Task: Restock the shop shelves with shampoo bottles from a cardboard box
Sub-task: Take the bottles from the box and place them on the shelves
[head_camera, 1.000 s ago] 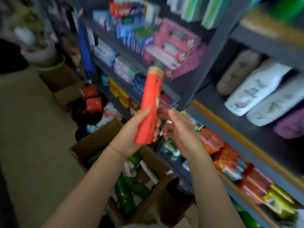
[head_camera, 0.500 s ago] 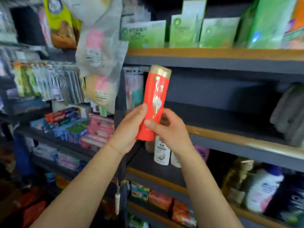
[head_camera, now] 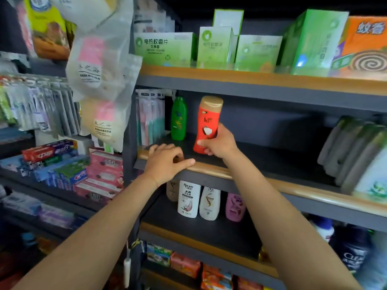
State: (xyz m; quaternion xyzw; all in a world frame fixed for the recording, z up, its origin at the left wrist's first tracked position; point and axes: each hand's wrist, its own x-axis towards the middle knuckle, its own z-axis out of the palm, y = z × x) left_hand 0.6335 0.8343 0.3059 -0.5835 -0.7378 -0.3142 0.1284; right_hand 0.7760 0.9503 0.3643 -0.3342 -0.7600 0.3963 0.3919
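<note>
My right hand [head_camera: 219,143] grips the lower half of a red shampoo bottle [head_camera: 208,116] with a gold cap, held upright over the dark middle shelf [head_camera: 272,158]; whether its base touches the shelf I cannot tell. A green shampoo bottle [head_camera: 178,118] stands on that shelf just to its left. My left hand [head_camera: 167,162] rests on the shelf's wooden front edge, fingers loosely curled, holding nothing. The cardboard box is out of view.
Toothbrush packs [head_camera: 149,118] hang at the shelf's left end. Soft grey-green packs [head_camera: 356,151] fill its right end. White and pink bottles [head_camera: 206,203] stand on the shelf below. Green boxes [head_camera: 217,47] line the shelf above. Toothpaste boxes [head_camera: 62,162] are at left.
My left hand has let go of the red bottle and dropped to the shelf edge. My right hand has carried the bottle forward onto the middle shelf, beside the green bottle.
</note>
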